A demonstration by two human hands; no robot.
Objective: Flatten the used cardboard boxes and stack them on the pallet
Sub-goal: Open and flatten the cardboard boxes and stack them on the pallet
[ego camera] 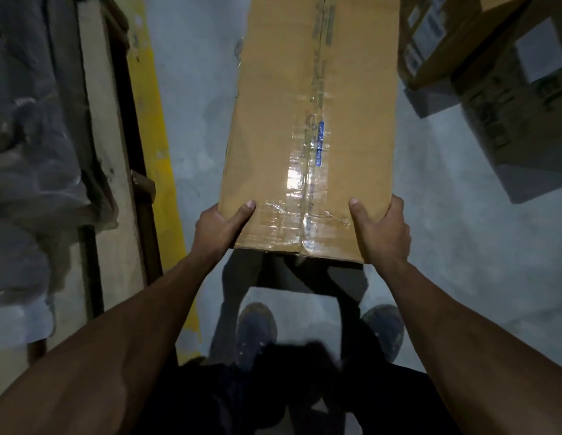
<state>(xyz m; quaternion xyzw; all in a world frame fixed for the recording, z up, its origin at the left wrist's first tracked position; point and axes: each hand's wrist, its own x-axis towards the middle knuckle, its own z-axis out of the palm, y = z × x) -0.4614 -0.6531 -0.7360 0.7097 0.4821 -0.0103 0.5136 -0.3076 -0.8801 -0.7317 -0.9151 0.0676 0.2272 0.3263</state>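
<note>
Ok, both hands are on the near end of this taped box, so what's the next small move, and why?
Probably set the cardboard box down on the floor and go for the clear tape along its seam. The left hand and right hand both grip the near corners, leaving none free, and the seam looks sealed, so it cannot fold flat yet.

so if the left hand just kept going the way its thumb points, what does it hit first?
Only the box it already grips. The left hand holds the near left corner, thumb lying on the taped top and pointing up along it. Beyond the box's far end the picture is cut off, so nothing else can be told.
</note>
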